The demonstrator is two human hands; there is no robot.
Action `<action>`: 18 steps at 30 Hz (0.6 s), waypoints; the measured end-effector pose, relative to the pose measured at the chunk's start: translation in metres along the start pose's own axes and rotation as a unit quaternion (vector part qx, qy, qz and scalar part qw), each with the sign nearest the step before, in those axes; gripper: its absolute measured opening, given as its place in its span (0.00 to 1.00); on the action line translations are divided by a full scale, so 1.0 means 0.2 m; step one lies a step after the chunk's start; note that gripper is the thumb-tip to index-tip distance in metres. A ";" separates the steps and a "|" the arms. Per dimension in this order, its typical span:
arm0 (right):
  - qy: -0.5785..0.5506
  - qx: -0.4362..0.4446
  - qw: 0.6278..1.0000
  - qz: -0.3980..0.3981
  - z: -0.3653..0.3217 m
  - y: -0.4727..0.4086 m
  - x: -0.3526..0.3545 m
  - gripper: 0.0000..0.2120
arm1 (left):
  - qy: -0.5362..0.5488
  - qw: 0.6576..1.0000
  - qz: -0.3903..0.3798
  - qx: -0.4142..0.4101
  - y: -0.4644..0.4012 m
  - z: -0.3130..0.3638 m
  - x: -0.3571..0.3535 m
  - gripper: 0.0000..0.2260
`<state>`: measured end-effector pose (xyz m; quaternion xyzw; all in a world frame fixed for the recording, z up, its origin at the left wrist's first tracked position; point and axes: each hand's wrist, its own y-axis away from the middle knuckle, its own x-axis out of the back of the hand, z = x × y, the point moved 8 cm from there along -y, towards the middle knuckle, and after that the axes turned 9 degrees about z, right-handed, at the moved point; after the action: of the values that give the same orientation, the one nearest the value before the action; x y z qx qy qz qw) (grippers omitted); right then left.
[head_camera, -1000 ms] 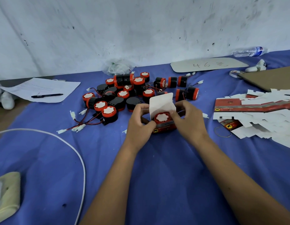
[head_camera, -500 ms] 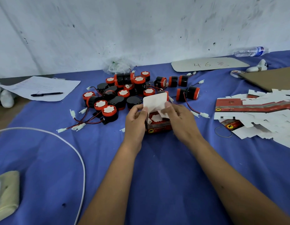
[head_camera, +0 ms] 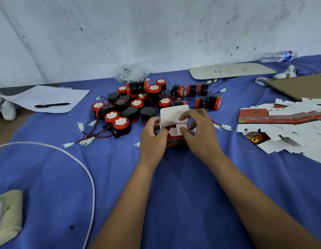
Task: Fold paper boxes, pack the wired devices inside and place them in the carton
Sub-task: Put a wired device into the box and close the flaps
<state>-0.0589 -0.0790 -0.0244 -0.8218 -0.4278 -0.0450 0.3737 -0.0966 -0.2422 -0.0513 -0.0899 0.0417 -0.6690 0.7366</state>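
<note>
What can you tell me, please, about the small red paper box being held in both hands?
The small red printed paper box stands on the blue cloth before the pile of devices, top open. Its white lid flap stands up and bends forward; a white side flap is folded in. A red-rimmed device with a white face sits inside. The left hand and right hand hold its sides and flaps.

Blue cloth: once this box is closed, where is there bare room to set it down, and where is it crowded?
The blue cloth lies bare between the forearms and beside them, from the white cable across to the flat box blanks. A smaller bare strip lies between the paper sheet and the devices. Behind the box, the pile of wired devices crowds the cloth.
</note>
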 end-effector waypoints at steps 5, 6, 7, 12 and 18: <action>0.099 0.042 0.994 -0.023 -0.04 0.01 -0.03 0.12 | -0.062 0.996 0.035 -0.057 0.00 0.02 -0.01 0.18; 0.122 0.052 0.991 -0.034 -0.04 0.01 -0.04 0.13 | -0.067 0.995 0.047 -0.056 0.00 0.02 -0.01 0.19; 0.139 0.054 0.988 -0.045 -0.04 0.01 -0.05 0.15 | -0.071 0.994 0.061 -0.050 -0.01 0.01 -0.01 0.19; 0.168 0.037 0.981 -0.085 -0.04 0.02 -0.09 0.14 | -0.077 0.988 0.133 -0.014 0.00 0.00 0.02 0.22; 0.126 0.039 0.988 -0.085 -0.01 0.00 -0.09 0.11 | -0.125 0.982 0.144 0.009 -0.05 0.00 0.02 0.21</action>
<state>-0.0687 -0.0926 -0.0295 -0.7549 -0.4471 -0.1638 0.4511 -0.1052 -0.2481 -0.0500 -0.1597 -0.0439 -0.5396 0.8255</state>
